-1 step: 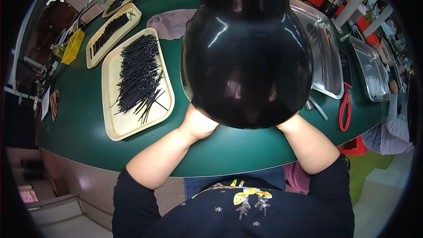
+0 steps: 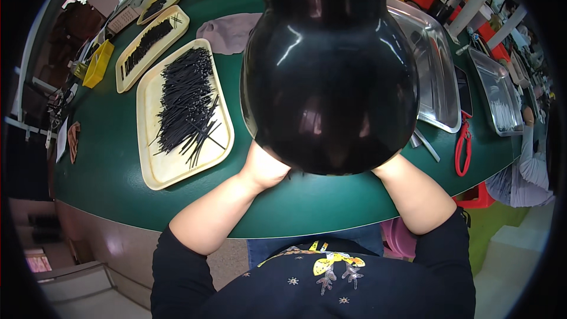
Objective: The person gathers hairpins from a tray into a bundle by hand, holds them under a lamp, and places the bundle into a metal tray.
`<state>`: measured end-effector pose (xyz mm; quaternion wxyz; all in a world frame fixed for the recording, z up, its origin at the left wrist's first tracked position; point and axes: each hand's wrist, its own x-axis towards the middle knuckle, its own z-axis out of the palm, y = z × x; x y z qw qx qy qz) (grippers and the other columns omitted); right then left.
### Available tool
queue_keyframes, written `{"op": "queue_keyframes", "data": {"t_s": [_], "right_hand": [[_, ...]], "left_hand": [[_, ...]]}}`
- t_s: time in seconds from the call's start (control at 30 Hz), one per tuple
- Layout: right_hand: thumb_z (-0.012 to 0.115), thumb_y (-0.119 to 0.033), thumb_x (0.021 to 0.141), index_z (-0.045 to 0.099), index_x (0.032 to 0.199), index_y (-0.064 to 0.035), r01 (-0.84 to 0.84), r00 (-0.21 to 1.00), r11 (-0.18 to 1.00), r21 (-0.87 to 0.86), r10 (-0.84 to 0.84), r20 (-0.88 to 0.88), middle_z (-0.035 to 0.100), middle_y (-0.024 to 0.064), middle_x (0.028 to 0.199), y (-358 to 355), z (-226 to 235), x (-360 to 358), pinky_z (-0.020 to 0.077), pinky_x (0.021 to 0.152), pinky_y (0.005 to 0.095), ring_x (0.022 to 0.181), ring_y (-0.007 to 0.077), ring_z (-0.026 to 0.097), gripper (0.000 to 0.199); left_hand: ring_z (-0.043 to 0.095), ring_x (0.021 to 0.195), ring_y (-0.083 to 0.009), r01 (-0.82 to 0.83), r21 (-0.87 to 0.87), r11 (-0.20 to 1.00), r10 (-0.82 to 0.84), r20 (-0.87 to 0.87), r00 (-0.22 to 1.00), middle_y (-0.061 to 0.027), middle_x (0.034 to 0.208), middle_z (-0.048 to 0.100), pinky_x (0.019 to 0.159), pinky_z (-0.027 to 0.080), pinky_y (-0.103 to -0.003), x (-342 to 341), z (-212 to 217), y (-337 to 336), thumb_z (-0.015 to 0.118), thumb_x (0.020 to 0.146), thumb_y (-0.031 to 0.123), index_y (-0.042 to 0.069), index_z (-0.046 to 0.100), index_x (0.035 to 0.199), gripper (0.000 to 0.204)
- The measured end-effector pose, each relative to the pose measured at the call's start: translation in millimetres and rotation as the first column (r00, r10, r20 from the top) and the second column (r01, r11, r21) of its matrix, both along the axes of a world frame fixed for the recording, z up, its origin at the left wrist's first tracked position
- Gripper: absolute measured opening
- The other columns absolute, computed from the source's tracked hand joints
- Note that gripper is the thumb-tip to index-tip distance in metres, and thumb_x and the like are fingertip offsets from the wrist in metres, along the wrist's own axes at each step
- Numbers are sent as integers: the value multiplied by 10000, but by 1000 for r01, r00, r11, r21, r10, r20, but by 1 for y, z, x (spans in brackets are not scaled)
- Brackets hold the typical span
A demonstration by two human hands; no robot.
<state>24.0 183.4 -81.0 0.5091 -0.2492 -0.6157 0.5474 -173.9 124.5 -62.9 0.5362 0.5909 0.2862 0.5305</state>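
A large glossy black dome, like a lamp shade (image 2: pixel 331 94), fills the middle of the view and covers the work between my hands. My left hand (image 2: pixel 264 165) reaches under its lower left rim; the wrist and back of the hand show, the fingers do not. Small dark bits (image 2: pixel 300 173) peek out beside that hand. On the other side only the wrist of my right hand (image 2: pixel 388 166) is visible below the rim. Whatever either hand holds is hidden. To the left, a cream tray (image 2: pixel 150 168) carries a heap of thin black sticks or tubes (image 2: pixel 186 100).
Further left stand a second cream tray (image 2: pixel 126 81) of black pieces and a yellow bin (image 2: pixel 98 64). A grey cloth (image 2: pixel 227 32) lies behind. On the right are a metal tray (image 2: pixel 440 94), red-handled pliers (image 2: pixel 463 150), a phone (image 2: pixel 463 91) and a clear box (image 2: pixel 496 91). Another person sits at far left.
Small dark bits now show beside my left hand under the dome's rim. Both arms have hardly moved.
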Motion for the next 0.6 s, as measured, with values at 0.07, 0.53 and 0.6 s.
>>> {"op": "queue_keyframes", "data": {"t_s": [0.07,0.53,0.6], "right_hand": [[678,-38,796,536,1214,2,-28,999,999,-27,28,-19,604,133,1129,-2,-2,0,465,906,366,992,242,606,444],[632,28,824,453,1262,14,-670,700,734,-110,575,-423,605,137,1060,-12,-12,4,511,810,346,881,193,621,474],[613,38,834,445,1270,12,-506,791,843,-185,368,-489,606,135,1048,-26,15,7,520,777,332,849,178,622,468]], "left_hand": [[623,806,-196,120,-200,972,-92,142,986,-118,970,626,706,533,-311,0,9,-7,694,782,-45,5,514,1206,463],[614,648,-162,339,-481,809,-172,358,918,-114,751,625,595,516,-280,-2,1,-12,617,903,121,-14,586,1018,180],[622,662,-174,377,-478,793,-195,387,901,-128,764,628,606,523,-286,1,5,-11,616,900,112,-19,582,1030,188]]}}
